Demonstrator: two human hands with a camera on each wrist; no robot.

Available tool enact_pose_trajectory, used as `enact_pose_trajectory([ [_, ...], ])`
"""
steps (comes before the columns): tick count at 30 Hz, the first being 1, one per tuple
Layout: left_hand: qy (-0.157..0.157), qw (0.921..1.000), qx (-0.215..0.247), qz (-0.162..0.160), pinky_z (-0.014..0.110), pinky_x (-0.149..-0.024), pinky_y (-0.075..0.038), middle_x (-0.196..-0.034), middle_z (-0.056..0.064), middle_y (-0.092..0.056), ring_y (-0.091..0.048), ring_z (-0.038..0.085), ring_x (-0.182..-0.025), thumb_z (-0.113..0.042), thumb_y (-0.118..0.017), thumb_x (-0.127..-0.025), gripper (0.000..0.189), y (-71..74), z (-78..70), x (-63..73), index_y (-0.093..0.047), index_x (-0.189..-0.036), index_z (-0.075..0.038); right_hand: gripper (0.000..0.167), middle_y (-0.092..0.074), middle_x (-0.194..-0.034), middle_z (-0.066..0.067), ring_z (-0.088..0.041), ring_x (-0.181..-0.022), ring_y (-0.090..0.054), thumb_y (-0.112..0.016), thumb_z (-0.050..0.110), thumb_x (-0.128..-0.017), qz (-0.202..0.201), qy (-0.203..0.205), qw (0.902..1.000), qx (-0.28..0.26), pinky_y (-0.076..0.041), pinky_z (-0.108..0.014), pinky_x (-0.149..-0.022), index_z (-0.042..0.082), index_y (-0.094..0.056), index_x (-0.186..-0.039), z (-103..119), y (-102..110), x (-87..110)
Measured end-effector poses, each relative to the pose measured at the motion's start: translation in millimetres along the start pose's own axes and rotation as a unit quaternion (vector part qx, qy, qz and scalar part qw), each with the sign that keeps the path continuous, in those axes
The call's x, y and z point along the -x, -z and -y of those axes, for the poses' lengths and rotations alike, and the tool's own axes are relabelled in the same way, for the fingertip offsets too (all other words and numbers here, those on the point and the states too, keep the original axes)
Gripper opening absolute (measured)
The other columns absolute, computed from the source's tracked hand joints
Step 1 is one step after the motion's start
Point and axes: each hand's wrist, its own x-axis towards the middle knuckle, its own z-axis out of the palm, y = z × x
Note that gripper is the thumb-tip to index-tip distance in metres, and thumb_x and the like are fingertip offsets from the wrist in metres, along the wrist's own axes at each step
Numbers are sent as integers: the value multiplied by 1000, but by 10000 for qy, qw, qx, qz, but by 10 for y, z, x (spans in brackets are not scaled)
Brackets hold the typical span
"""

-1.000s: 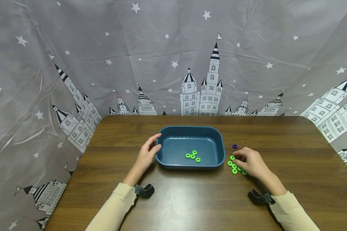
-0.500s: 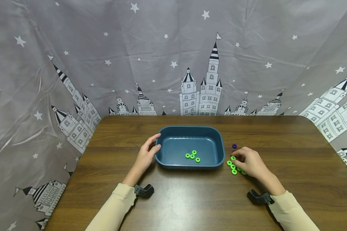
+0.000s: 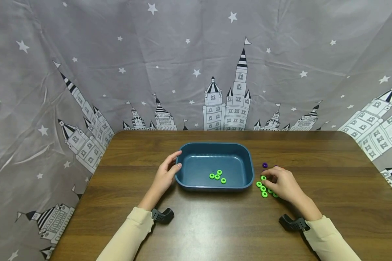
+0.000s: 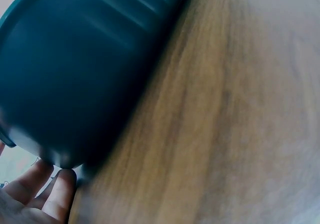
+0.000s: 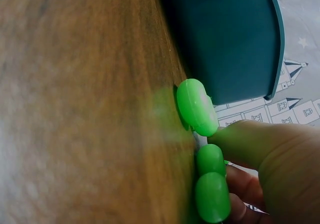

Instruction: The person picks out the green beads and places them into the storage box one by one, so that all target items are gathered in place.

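Note:
A dark teal rectangular plastic bin (image 3: 196,185) stands on the table, with several bright green rings (image 3: 223,181) on its floor. My left hand (image 3: 164,174) holds the bin's left end, thumb and forefinger at the rim; in the left wrist view other fingertips (image 4: 62,186) touch the outer wall. Right of the bin, my right hand (image 3: 282,183) is over a cluster of loose green rings (image 3: 264,194). Its thumb and forefinger are at one green ring (image 3: 263,178) and appear to pinch it. The right wrist view shows the thumb (image 5: 250,141) behind the rings.
A purple ring (image 3: 265,165) lies behind the green cluster; more purple shows partly hidden by the right hand. The wooden table (image 3: 196,224) ends at a grey curtain (image 3: 170,54) printed with castles and stars. Black wrist mounts (image 3: 163,216) sit at both cuffs.
The right fingers have shifted one green ring slightly, and a neighbouring ring has moved a little left. The left hand and the bin stay where they were.

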Motion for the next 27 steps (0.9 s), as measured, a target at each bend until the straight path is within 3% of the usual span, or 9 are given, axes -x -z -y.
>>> enact_pose_trajectory([
  [8, -37, 10000, -10, -1, 27, -104, -43, -153, 14, -51, -50, 33, -135, -10, -56, -102, 46, 9, -7, 5, -52, -148, -11, 17, -65, -76, 6, 2, -64, -49, -81, 6, -78, -116, -11, 9999, 8, -42, -23, -59, 8, -78, -95, -2, -12, -4],
  [12, -32, 10000, -11, -6, 26, -104, -43, -153, 14, -51, -50, 32, -135, -10, -55, -102, 46, 13, -8, 5, -52, -148, -11, 17, -66, -76, 5, 3, -65, -50, -80, 6, -80, -49, -169, 9998, -48, -43, -23, -59, 9, -78, -97, 16, 14, -10],
  [27, -90, 10000, -8, -37, 48, -112, -41, -153, 15, -52, -50, 34, -136, -9, -56, -102, 46, -4, 13, -2, -53, -147, -10, 17, -71, -79, 1, 1, -68, -54, -79, 6, -83, -130, -279, 9994, -153, -47, -23, -62, 6, -78, -100, 71, 108, -65],
])
